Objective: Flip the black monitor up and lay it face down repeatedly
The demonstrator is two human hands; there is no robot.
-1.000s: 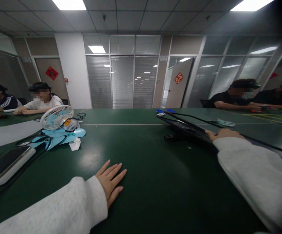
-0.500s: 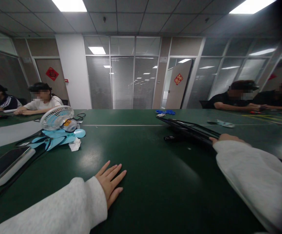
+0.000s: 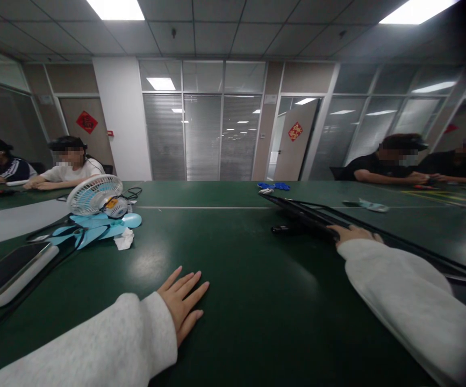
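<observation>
My left hand lies palm down on the dark green table, fingers spread, holding nothing. On the right, my right hand is on a long black object that slants from the table's middle toward the right edge. Its fingers look curled over the near side, partly hidden by the hand and sleeve. Thin dark bars or straps run along the object; its exact kind is unclear. A short black cylindrical piece sticks out on its near side.
A white fan leans over light blue fan blades, beside a crumpled tissue. A black-and-white device with a cable lies at left. Blue gloves are farther back. People sit on both sides.
My right hand has shifted left and slightly down along the black object, whose bars now show beyond the hand toward the right edge. My left hand has not moved.
</observation>
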